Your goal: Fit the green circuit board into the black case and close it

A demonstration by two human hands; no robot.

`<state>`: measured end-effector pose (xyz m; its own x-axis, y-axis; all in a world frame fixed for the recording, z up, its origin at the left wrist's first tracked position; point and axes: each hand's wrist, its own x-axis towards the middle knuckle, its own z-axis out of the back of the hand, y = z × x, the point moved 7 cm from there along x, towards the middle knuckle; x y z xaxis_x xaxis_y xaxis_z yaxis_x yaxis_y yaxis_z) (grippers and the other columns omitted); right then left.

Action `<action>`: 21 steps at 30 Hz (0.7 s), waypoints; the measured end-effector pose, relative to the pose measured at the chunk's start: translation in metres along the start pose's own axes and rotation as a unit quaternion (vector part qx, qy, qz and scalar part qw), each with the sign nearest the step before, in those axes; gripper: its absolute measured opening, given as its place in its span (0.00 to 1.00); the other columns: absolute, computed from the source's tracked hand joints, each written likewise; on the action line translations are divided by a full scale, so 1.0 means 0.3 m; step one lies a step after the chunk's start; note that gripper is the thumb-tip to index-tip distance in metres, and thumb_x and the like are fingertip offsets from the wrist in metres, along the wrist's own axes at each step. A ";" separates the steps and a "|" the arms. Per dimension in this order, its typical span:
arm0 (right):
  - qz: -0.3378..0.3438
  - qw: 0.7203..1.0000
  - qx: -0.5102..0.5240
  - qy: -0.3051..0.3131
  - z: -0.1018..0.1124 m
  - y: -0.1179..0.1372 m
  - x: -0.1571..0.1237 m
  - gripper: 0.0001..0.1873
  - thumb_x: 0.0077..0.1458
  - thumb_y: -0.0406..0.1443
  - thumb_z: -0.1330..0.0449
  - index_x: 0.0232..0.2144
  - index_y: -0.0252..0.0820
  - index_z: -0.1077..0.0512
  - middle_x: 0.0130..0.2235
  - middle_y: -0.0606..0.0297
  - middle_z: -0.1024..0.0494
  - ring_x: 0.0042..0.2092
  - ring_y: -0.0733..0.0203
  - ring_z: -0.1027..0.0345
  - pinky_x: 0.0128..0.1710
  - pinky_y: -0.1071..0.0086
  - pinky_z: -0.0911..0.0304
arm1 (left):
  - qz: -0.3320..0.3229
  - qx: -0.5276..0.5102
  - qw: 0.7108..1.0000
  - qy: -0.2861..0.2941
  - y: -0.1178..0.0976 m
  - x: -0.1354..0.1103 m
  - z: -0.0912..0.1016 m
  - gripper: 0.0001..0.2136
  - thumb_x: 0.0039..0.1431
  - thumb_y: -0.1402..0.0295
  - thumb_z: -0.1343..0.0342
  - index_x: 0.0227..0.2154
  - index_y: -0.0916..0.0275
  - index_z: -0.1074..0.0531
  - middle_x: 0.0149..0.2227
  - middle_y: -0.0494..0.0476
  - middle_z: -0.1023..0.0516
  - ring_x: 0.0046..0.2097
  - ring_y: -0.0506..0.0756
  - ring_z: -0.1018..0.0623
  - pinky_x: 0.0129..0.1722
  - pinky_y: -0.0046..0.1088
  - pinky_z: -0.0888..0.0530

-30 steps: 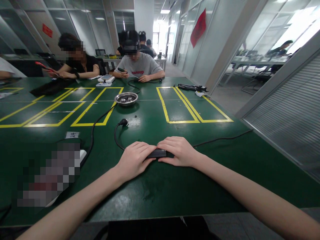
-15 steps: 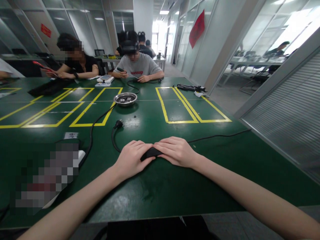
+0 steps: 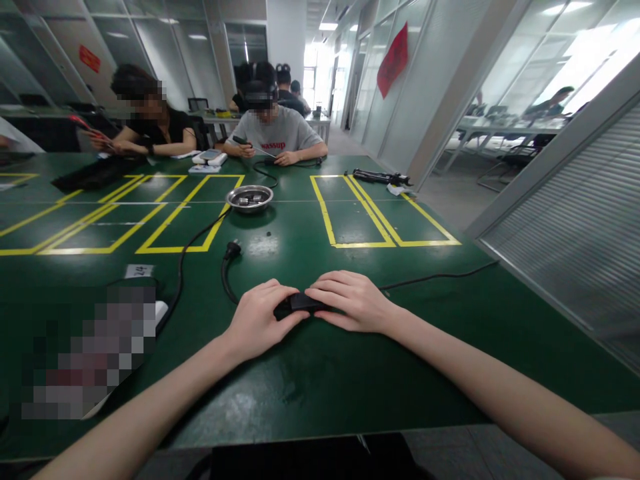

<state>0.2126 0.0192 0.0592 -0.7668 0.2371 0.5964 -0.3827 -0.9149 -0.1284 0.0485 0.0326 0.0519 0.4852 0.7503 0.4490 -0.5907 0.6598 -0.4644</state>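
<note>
Both hands hold a black power adapter point(image 3: 304, 303) low over the green table point(image 3: 300, 380), near its front edge. The fingers and thumb of my left hand point(image 3: 263, 315) close round its left end. From the other side, my right hand point(image 3: 353, 304) grips the right end, with the fingers over the top and the thumb in front. A thick black cord point(image 3: 226, 283) comes out behind my left hand and curves up to a black plug point(image 3: 233, 251). Beyond my right hand a thinner cable point(image 3: 440, 276) trails away to the right. The adapter's ends are hidden by my fingers.
A metal bowl point(image 3: 249, 200) holding small shiny parts stands ahead. At left lies a pixelated object point(image 3: 100, 360) beside a paper label point(image 3: 139, 271). A black folded tripod-like item point(image 3: 381, 177) lies far right. Two people point(image 3: 273, 130) point(image 3: 160, 127) sit across the table.
My hands have drawn slightly apart on the adapter, so more of its middle shows. The adapter appears turned a little, and the plug has shifted slightly left.
</note>
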 end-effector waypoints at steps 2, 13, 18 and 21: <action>0.010 1.000 -0.006 0.021 -0.003 0.006 0.002 0.20 0.73 0.42 0.45 0.59 0.40 0.28 0.57 0.50 0.21 0.52 0.53 0.26 0.48 0.60 0.26 | 0.043 -0.035 0.998 0.015 0.015 0.002 -0.002 0.09 0.65 0.62 0.37 0.41 0.62 0.20 0.33 0.54 0.19 0.34 0.55 0.21 0.34 0.29 0.28; -0.125 0.992 0.015 0.031 -0.023 -0.141 -0.047 0.27 0.72 0.38 0.47 0.69 0.39 0.37 0.54 0.48 0.22 0.51 0.50 0.26 0.50 0.58 0.26 | -0.058 0.035 0.996 -0.057 -0.010 -0.006 0.026 0.24 0.66 0.64 0.39 0.64 0.58 0.31 0.63 0.66 0.25 0.63 0.67 0.27 0.64 0.54 0.30; -0.349 0.929 0.040 -0.119 0.074 -0.418 -0.195 0.28 0.69 0.41 0.45 0.68 0.41 0.34 0.52 0.51 0.19 0.50 0.50 0.24 0.52 0.56 0.28 | -0.108 0.049 0.991 -0.063 -0.004 -0.023 -0.002 0.18 0.68 0.66 0.42 0.59 0.58 0.27 0.61 0.64 0.23 0.62 0.65 0.25 0.64 0.53 0.28; -0.464 0.858 0.012 -0.218 0.165 -0.554 -0.319 0.30 0.68 0.45 0.46 0.67 0.37 0.32 0.56 0.49 0.20 0.55 0.48 0.25 0.55 0.54 0.30 | -0.105 0.038 0.994 -0.005 0.005 -0.027 -0.032 0.09 0.68 0.67 0.42 0.48 0.58 0.20 0.56 0.61 0.19 0.59 0.64 0.22 0.58 0.49 0.24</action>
<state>0.3751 0.1324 0.0626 0.1310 0.7279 0.6731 -0.7103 -0.4048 0.5759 0.0500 0.0278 0.0402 0.5964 0.5965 0.5371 -0.5250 0.7960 -0.3011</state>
